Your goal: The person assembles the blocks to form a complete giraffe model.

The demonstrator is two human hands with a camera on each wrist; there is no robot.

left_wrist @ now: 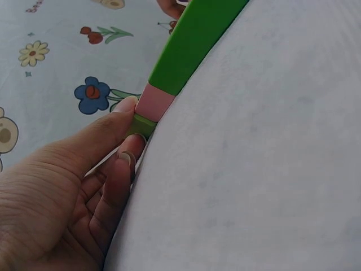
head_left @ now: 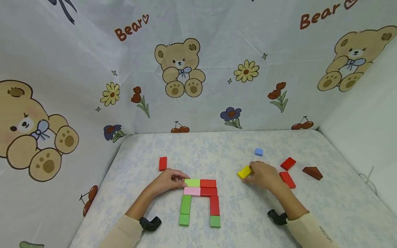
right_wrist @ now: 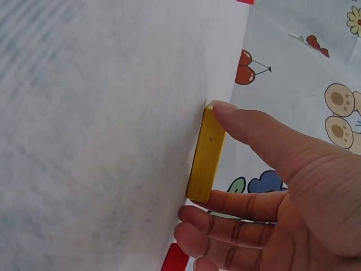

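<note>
On the table, flat wooden blocks form an arch-like figure. Its top row is a lime-green block (head_left: 193,183) beside a red block (head_left: 208,183); under them lie a pink block (head_left: 192,192) and another red one, with two legs below. My left hand (head_left: 167,180) pinches the lime-green block by its left end, thumb and finger on either side in the left wrist view. Off to the right, my right hand (head_left: 263,175) holds a yellow block (head_left: 244,172) between thumb and forefinger. The yellow block (right_wrist: 206,155) stands close against the table surface in the right wrist view.
A red block (head_left: 163,163) lies beyond my left hand. Past my right hand are a small blue block (head_left: 258,152), two red blocks (head_left: 288,164) and a brown angled block (head_left: 312,173). A bear-printed cloth (head_left: 214,103) hangs behind the table.
</note>
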